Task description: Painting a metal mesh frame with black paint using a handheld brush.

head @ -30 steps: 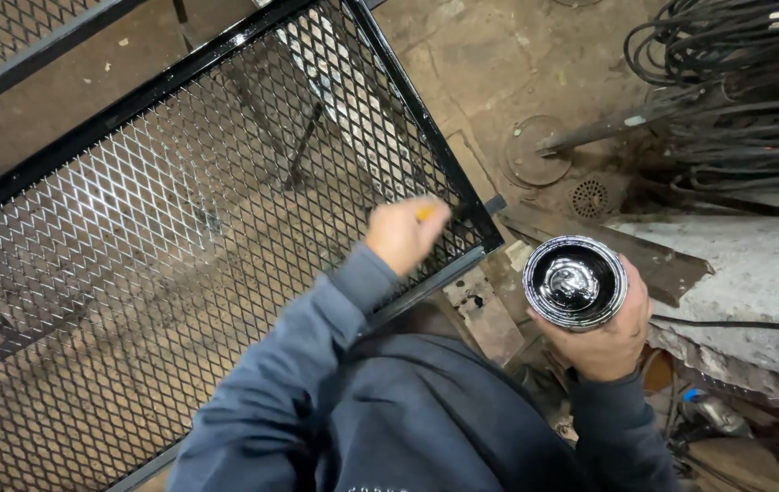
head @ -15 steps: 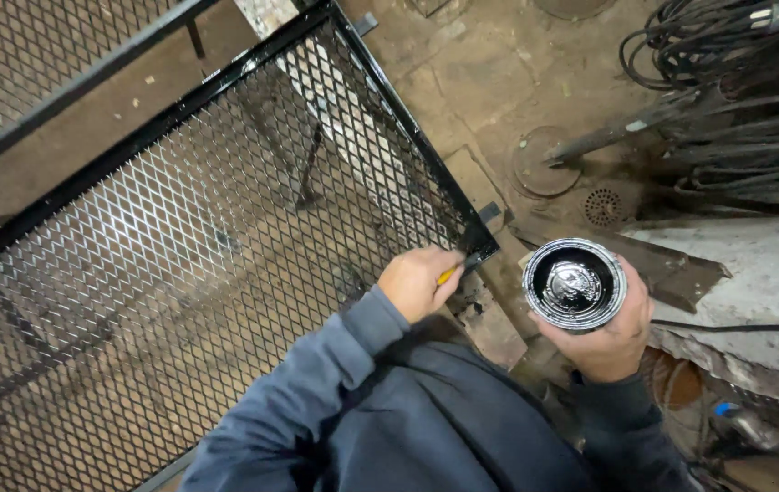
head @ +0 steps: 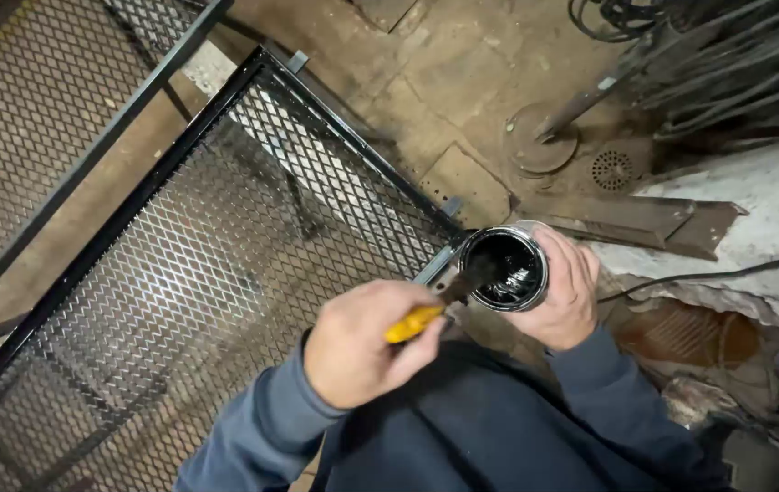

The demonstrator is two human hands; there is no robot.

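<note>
Head-camera view, looking straight down: a person in dark blue sleeves works over a black metal frame filled with expanded mesh (head: pixel 225 273), which lies flat above a stained concrete floor (head: pixel 444 82). The right hand (head: pixel 564 290) is wrapped around a small round tin of black paint (head: pixel 504 269), fingers curled about its wall, holding it upright just off the frame's near corner. The tin's open mouth shows a glossy black pool, and its rim and inner wall are smeared black. The left hand (head: pixel 362 342) is clenched around the yellow handle of a paintbrush (head: pixel 439 302), whose dark ferrule and bristles reach over the rim and into the tin, the tip touching the paint. The mesh glints pale where light falls on it; the frame's bars are a uniform black. A second mesh panel (head: pixel 34 109) lies at upper left. Beyond the tin, a round drain cover (head: pixel 611 169), a rusty angle-iron piece (head: pixel 653 223) and a pale slab (head: pixel 753 219) sit at right, with bundled dark cables (head: pixel 708 55) above them.
</note>
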